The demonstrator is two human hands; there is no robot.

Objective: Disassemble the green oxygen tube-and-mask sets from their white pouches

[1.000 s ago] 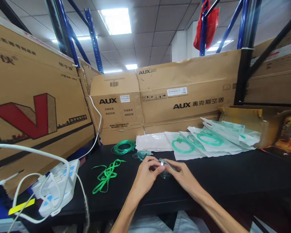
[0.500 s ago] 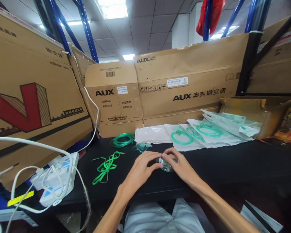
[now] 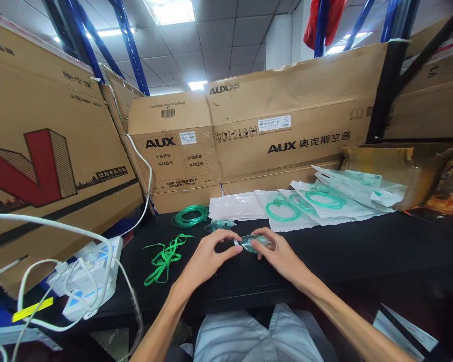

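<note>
Both my hands meet over the middle of the black table and pinch a clear, green-tinted plastic mask between them. My left hand grips its left end with thumb and fingers closed. My right hand holds the right side, fingers curled over it. Just behind lies a second clear mask piece, and a coil of green tubing sits further back left. A loose green strap lies on the table left of my left hand.
Several sealed white pouches with green tubing fan out at the back right. Large AUX cardboard boxes wall in the table's back and left. A white power strip with cables sits at the left edge. An open carton stands at the right.
My hands have lifted the mask slightly and turned it, so its edge now faces me. The view has tilted down a little.
</note>
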